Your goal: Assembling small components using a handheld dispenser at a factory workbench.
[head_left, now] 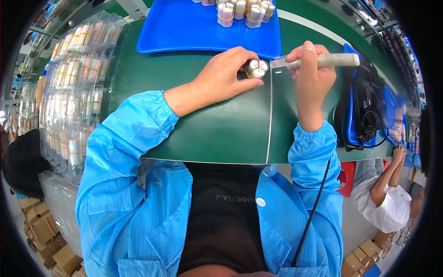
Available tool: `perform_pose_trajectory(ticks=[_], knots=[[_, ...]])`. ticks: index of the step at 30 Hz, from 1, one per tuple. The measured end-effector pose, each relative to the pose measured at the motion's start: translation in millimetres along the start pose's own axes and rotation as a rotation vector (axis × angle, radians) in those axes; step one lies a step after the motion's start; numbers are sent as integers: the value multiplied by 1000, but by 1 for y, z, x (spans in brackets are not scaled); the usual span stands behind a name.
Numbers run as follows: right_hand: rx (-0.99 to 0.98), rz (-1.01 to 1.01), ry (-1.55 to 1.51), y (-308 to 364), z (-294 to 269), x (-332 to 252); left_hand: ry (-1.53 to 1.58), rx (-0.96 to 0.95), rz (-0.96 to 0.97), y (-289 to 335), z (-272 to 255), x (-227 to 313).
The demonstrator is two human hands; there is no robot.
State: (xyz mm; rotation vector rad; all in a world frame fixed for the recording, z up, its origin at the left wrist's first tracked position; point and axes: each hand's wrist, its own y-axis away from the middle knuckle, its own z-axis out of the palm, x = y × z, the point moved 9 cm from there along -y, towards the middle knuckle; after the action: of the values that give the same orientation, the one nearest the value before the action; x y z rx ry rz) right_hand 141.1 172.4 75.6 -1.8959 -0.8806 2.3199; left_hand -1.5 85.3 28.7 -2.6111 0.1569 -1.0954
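Observation:
My left hand [214, 76] is closed around a small bundle of short whitish cylinders [257, 69], with a yellow band about them and their round ends showing. Just right of it, my right hand [314, 78] grips a stick-like tool [339, 60] with a thick pale handle. Its flat, shiny tip points at the bundle, close beside it; whether the two touch I cannot tell. Beyond my hands lies a blue tray [207, 44], where several similar banded bundles [240, 14] stand at the back right.
Stacked clear plastic trays [76, 92] full of banded cylinders line the left side of the green table [217, 134]. On the right, black gear with a cable [369, 106] lies in another blue tray. A person in white [385, 203] sits farther right; cardboard boxes [41, 226] stand lower left.

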Motion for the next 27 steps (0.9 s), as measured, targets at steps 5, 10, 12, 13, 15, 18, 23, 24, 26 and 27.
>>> perform_pose_trajectory(ticks=[5, 10, 12, 13, 15, 18, 23, 24, 26, 27], knots=[[-50, -27, 108, 4, 5, -6, 80, 93, 196, 3, 1, 17], [-83, -43, 171, 5, 6, -1, 84, 102, 226, 1, 2, 20], [-80, -43, 193, 6, 7, 0, 83, 106, 234, 2, 1, 21], [-75, -49, 205, 6, 7, -1, 101, 92, 217, 1, 2, 20], [-71, -55, 217, 7, 9, 0, 118, 79, 200, 2, 3, 18], [-71, -70, 215, 8, 11, 0, 53, 76, 214, 3, 3, 18], [-55, -137, 231, 7, 9, -7, 35, 66, 203, 1, 3, 16], [-56, -135, 230, 6, 8, -7, 35, 67, 201, 1, 3, 16], [-66, -130, 233, 4, 8, -7, 75, 31, 141, -1, 4, 13], [-67, -130, 234, 4, 9, -6, 76, 31, 140, -1, 5, 12]])
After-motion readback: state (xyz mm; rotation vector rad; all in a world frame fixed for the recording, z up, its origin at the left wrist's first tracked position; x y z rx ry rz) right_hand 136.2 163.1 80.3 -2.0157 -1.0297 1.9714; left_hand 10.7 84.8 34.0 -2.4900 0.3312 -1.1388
